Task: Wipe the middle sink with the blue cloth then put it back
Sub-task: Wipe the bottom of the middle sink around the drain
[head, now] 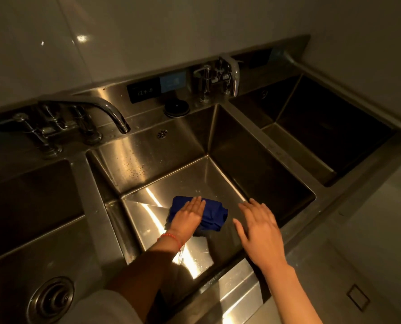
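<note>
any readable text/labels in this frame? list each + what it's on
Black plate on the backsplash behind the middle sink: pale characters, too blurred to read.
Blue label beside it: faint marks, unreadable.
Dark plate behind the right sink: nothing legible.
No other text shows.

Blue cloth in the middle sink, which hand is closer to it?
Left. The left hand lies flat on top of the blue cloth, pressing it to the floor of the middle sink. The right hand is open beside the cloth on its right, not touching it.
</note>
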